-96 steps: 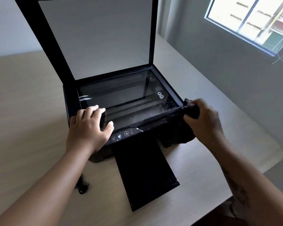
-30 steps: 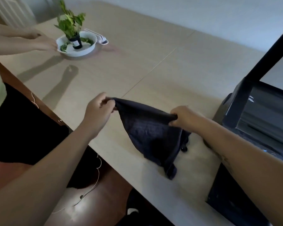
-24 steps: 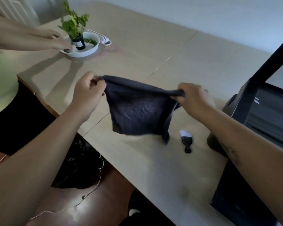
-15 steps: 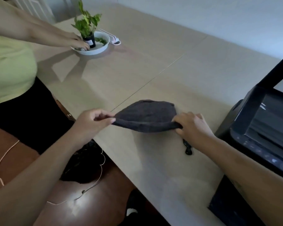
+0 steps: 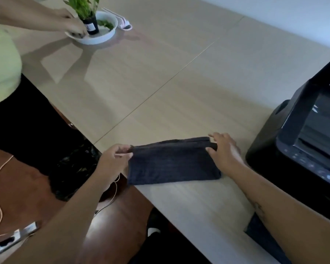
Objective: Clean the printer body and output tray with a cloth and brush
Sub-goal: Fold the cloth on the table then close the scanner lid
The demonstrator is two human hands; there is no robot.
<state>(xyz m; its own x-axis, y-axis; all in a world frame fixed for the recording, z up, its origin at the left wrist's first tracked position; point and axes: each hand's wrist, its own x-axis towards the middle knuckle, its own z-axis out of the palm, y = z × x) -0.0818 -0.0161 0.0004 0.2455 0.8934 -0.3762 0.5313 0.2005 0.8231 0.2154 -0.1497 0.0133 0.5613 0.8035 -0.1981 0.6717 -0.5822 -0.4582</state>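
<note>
Dark cloth (image 5: 172, 162) pinched by both hands' fingers; printer (image 5: 301, 149) (cut off rightward).

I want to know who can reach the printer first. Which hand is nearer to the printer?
The right hand. It holds the dark cloth's right end, just left of the printer. The left hand pinches the cloth's other end, a full cloth length farther away.

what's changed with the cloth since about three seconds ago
The cloth left the printer's right side and now lies folded flat at the table edge, left hand pinching one end, right hand at the other. The printer lid stayed up.
</note>
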